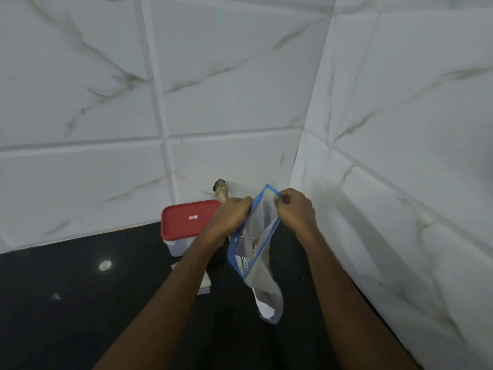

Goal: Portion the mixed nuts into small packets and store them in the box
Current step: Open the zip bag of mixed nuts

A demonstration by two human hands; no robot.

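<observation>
A clear zip packet (260, 252) with a blue seal strip hangs in the air above the black counter (80, 303). My left hand (229, 216) grips one side of its mouth and my right hand (294, 209) pinches the other side near the top corner, so the mouth gapes between them. The packet's lower part looks nearly see-through; I cannot tell what is inside it. Behind my left hand stands the storage box (177, 245), clear-walled with its red lid (186, 218) on.
White marble-look tiled walls (213, 89) meet in a corner just behind and to the right of my hands. A small dark and tan thing (221, 189) sits at the wall behind the box. Pale flat packets (204, 285) lie under my left forearm.
</observation>
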